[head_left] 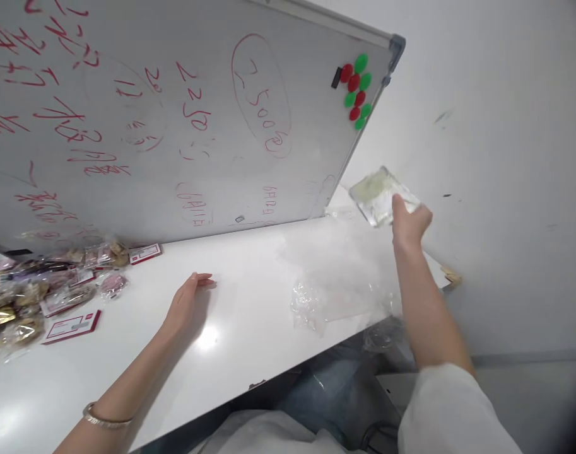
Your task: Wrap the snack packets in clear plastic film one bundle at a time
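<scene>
My right hand (411,221) is raised at the right, beyond the whiteboard's lower corner. Its thumb presses on a flat, silvery clear packet (375,194) with something pale green inside. My left hand (186,301) rests on its side on the white table (250,284), fingers extended towards the right and nothing in them. Crumpled clear plastic bags (335,293) lie on the table between my hands, below the packet.
A whiteboard (212,176) with red writing and round red and green magnets (354,82) stands along the table's back. Several wrapped items (27,293) and red-edged cards (72,326) lie at the left. More plastic (385,334) hangs below the table's front edge.
</scene>
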### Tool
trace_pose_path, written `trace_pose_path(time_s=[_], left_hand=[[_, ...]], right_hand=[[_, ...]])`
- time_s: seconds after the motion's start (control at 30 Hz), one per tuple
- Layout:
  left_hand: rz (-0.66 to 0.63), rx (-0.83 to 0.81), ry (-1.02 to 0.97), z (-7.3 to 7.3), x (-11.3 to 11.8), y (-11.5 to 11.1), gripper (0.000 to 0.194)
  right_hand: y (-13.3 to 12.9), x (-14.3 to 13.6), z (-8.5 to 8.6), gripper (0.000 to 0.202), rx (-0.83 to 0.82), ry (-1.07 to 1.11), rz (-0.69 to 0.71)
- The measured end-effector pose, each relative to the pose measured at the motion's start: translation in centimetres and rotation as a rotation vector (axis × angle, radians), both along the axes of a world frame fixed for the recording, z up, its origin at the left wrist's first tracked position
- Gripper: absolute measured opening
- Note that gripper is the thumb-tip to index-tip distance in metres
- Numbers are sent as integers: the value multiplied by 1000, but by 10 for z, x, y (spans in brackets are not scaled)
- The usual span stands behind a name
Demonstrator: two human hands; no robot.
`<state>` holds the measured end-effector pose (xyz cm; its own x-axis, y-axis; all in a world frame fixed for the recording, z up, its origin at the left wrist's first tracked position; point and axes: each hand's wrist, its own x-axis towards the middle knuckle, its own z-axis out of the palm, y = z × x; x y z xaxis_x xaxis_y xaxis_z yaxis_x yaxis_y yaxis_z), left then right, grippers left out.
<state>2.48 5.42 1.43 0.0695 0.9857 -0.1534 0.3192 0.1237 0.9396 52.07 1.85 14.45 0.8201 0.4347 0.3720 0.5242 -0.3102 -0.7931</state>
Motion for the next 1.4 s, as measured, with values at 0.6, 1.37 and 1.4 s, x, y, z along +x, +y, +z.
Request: trace_pose_path(time_s=[0.6, 1.37, 1.4], left_hand=[[-124, 38, -56, 4, 4, -13, 39], [-374, -169, -184, 41, -77, 14, 54], [-373, -140, -116, 40, -80, 13, 53]], right_hand=[[103, -109, -52, 44, -577, -330, 325], [-6, -238, -125, 47, 39, -1030, 1742], [-5, -235, -131, 46, 18, -1001, 1672]])
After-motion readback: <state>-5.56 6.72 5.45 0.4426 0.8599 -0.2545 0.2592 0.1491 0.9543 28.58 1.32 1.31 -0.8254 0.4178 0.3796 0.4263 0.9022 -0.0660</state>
